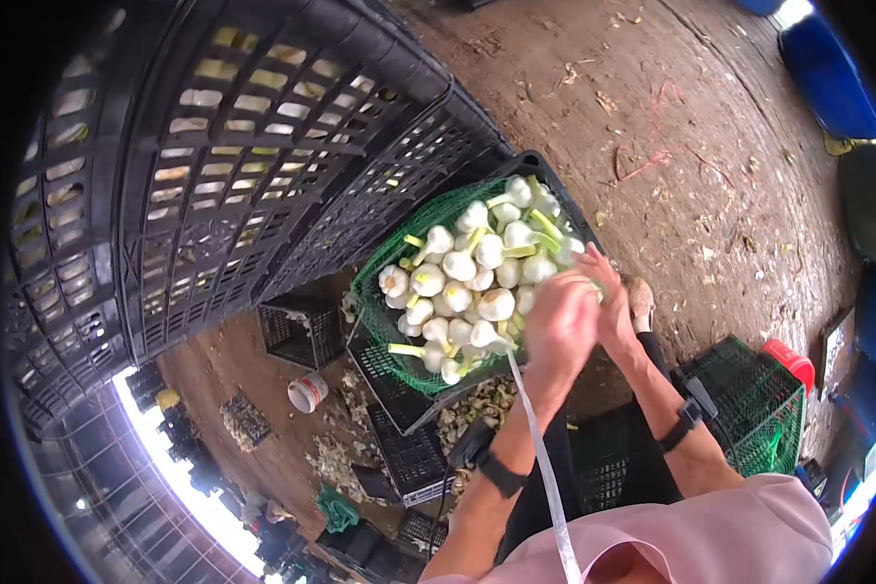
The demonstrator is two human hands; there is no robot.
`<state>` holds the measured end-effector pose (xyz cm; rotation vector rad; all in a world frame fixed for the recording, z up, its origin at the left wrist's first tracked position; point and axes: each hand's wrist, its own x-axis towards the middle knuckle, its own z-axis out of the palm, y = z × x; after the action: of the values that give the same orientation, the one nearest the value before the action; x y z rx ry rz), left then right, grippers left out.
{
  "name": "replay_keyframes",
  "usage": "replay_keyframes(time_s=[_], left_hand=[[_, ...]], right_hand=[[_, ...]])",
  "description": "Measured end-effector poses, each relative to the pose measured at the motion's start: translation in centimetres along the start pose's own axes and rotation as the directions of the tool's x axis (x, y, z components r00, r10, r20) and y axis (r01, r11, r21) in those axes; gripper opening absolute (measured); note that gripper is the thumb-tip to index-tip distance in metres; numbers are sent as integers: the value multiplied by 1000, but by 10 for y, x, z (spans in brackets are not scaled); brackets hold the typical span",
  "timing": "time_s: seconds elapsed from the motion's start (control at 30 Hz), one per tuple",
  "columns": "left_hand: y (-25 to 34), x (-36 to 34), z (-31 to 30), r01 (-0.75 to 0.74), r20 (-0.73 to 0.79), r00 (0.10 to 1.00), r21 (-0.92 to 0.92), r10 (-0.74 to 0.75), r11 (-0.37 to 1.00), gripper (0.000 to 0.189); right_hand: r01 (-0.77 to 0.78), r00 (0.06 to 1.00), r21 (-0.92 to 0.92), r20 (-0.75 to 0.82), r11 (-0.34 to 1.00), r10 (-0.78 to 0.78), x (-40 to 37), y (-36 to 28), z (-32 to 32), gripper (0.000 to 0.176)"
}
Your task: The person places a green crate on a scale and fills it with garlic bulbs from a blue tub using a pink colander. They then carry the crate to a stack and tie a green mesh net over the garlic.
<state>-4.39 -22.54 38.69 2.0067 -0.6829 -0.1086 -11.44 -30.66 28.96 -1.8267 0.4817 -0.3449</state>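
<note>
A heap of white garlic bulbs (pixel 458 265) with cut green stems fills a black crate (pixel 566 200) lined with green netting (pixel 399 238). My left hand (pixel 563 316) is over the near right side of the heap, its fingers smeared by motion. Close against it is my right hand (pixel 611 302), fingers stretched out along the crate's right side. A pale greenish patch shows between the two hands, too blurred to name. A white strap (pixel 540 448) runs from near the garlic down to my chest.
Tall black crates (pixel 234 146) with pale produce inside stand at the left. A green crate (pixel 749 399) and a red container (pixel 788 365) are on the right. A white bucket (pixel 308 392), black crates (pixel 409 457) and scattered trimmings (pixel 346 462) lie on the dirt floor.
</note>
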Motion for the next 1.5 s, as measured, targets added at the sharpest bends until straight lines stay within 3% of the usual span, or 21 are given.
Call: replay_keyframes(time_s=[0.07, 0.13, 0.17, 0.2, 0.23, 0.27, 0.33, 0.37, 0.4, 0.5, 0.63, 0.73, 0.8, 0.93, 1.0, 1.1, 1.17, 1.27, 1.37, 1.43, 1.5], left_hand=[[-20, -12, -54, 146, -368, 925, 128, -90, 981, 11], [-91, -33, -141, 475, -669, 706, 206, -231, 855, 14], [-137, -39, -183, 583, -784, 514, 20, -349, 812, 16], [-188, -51, -226, 818, -634, 416, -53, -652, 573, 25], [-238, -61, -244, 778, -482, 207, -446, -851, 442, 36], [-251, -57, -249, 777, -474, 215, -447, -854, 443, 36], [-281, -42, -253, 750, 291, 191, -659, -938, -51, 32], [-296, -35, -258, 855, 202, 50, -514, -978, -62, 24], [-315, -44, -270, 855, 212, 36, -512, -977, -80, 24], [-329, -48, -288, 653, 219, 365, -753, -905, 81, 12], [-320, -15, -278, 608, -26, 486, -708, -874, 359, 12], [-257, -16, -247, 601, -165, 751, -230, -639, 766, 10], [-210, -53, -227, 298, -169, 950, 228, -264, 927, 8], [-180, -106, -239, 355, -361, 917, 555, -166, 752, 8], [-149, -83, -230, 334, -409, 906, 543, -104, 771, 17], [-97, 0, -169, -172, 31, 981, 601, 191, 780, 48], [-80, 49, -119, -384, 377, 910, 610, 173, 693, 65], [-119, 86, -65, -673, 651, 731, 639, 205, 373, 52], [-133, 98, -59, -424, 640, 748, 663, -174, 617, 31], [-122, 95, -74, -365, 552, 834, 570, -14, 736, 47], [-113, 92, -90, -403, 518, 848, 489, 114, 774, 71]], right_hand=[[-267, 939, 364, -113, 892, 326, 6, 11, 6, 24], [-396, 880, 426, -77, 813, 469, 4, -15, -4, 18], [-403, 893, 404, -21, 821, 449, -2, -13, -10, 19], [-407, 903, 380, 30, 831, 428, -8, -11, -14, 22], [-320, 927, 443, -37, 837, 373, -15, -7, -9, 25], [-315, 927, 441, -48, 841, 373, -15, -7, -7, 25], [-313, 922, 484, -53, 817, 385, -11, -7, -5, 27], [-402, 904, 278, -32, 873, 426, -13, 2, -9, 31], [-414, 899, 265, -30, 871, 436, -16, 2, -7, 31], [-334, 927, 399, -24, 854, 374, -7, 1, -1, 32], [-351, 914, 439, -32, 827, 405, -11, 20, -3, 30], [-395, 886, 409, -68, 823, 459, -18, 13, -5, 27], [-308, 929, 216, -142, 926, 342, -22, -8, -2, 25], [31, 986, -98, -158, 995, -46, -18, -25, -10, 27], [-92, 973, 210, -188, 973, 132, -8, -32, 1, 26], [-293, 910, 671, -23, 681, 415, -3, -41, 23, 25], [-286, 865, 687, -114, 668, 488, -9, -49, 20, 25], [-265, 820, 727, -175, 633, 545, -29, -51, 16, 25], [-315, 843, 652, -142, 690, 519, -39, -54, 3, 21], [-326, 847, 640, -129, 696, 515, -38, -50, -4, 19], [-357, 906, 356, -93, 863, 413, -19, -44, -9, 18]])
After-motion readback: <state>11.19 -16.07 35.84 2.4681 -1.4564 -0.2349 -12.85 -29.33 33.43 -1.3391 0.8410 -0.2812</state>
